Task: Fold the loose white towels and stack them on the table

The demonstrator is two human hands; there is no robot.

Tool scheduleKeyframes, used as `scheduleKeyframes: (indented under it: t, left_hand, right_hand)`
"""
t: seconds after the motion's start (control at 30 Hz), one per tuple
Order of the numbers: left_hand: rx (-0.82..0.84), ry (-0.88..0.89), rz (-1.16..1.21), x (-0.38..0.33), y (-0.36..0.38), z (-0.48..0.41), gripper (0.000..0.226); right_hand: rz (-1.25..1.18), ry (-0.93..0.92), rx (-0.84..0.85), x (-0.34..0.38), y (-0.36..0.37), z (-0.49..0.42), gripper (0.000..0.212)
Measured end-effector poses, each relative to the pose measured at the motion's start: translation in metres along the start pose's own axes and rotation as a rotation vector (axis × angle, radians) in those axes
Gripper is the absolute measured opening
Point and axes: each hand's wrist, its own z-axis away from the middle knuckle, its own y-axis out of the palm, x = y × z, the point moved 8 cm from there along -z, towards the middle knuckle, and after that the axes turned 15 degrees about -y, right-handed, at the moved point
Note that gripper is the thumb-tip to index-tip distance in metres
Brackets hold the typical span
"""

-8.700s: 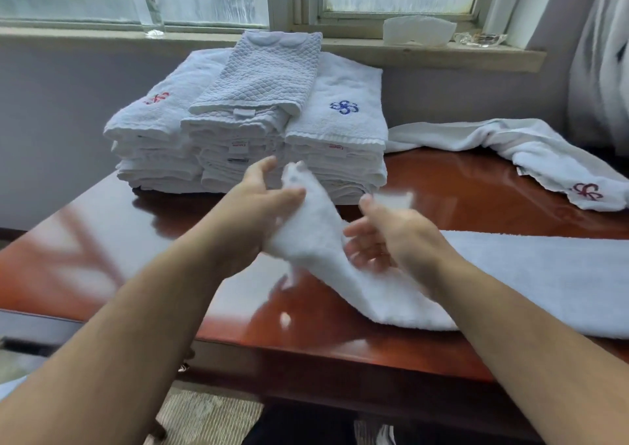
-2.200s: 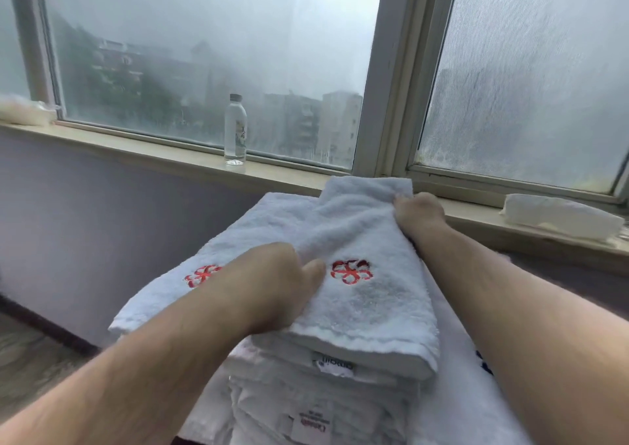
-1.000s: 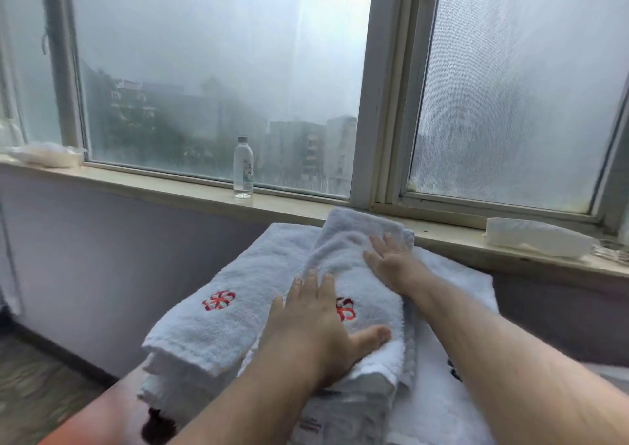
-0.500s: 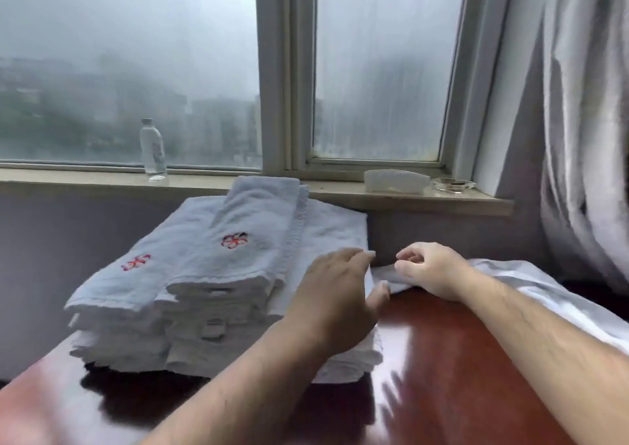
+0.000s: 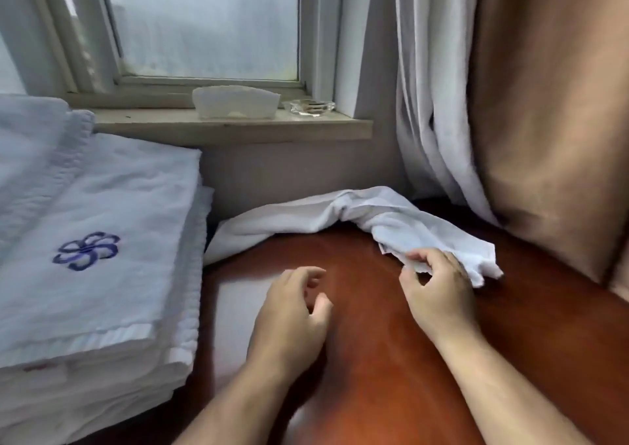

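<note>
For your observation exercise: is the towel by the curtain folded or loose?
Loose. The towel lies bunched and creased on the table; the right hand pinches its end.

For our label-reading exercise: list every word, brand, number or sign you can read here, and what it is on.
No words or numbers can be read.
Sign: blue embroidered flower on the top folded towel.
Reddish mark on the front edge of the towel stack: too blurred to read.

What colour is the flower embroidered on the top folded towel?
Blue, on the top folded towel; head view, the only one.
</note>
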Motion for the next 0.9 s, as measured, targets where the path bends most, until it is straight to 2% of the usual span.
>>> scheduleKeyframes:
  t: [0.13,0.23,0.37,0.5,0.6,0.67,0.73,0.9]
  left_hand:
    - [-0.029,-0.022,0.159,0.009,0.0,-0.017,0.027]
    - [-0.016,-0.018,0.154,0.008,0.002,-0.016,0.027]
    - [0.064,-0.04,0.216,0.005,0.007,-0.013,0.027]
    - [0.03,-0.022,0.203,0.009,0.004,-0.013,0.019]
    - [0.044,-0.019,0.204,0.012,0.003,-0.014,0.022]
    - [0.056,-0.012,0.203,0.012,0.003,-0.014,0.023]
    - [0.067,0.007,0.194,0.01,0.005,-0.014,0.025]
    - [0.068,0.024,0.168,0.01,0.008,-0.014,0.027]
  right_hand:
    - [0.062,0.045,0.071,-0.021,0.008,-0.004,0.02]
    - [0.176,0.122,0.118,-0.035,0.01,-0.002,0.04]
    - [0.386,0.288,0.4,-0.052,0.023,0.007,0.069]
    - [0.492,0.256,0.393,-0.047,0.019,0.007,0.059]
    - [0.595,0.196,0.481,-0.036,0.023,0.008,0.065]
    - [0.575,0.134,0.583,-0.027,0.031,0.01,0.052]
    - [0.496,0.051,0.625,-0.019,0.035,0.011,0.026]
    - [0.523,-0.022,0.57,-0.012,0.032,0.01,0.025]
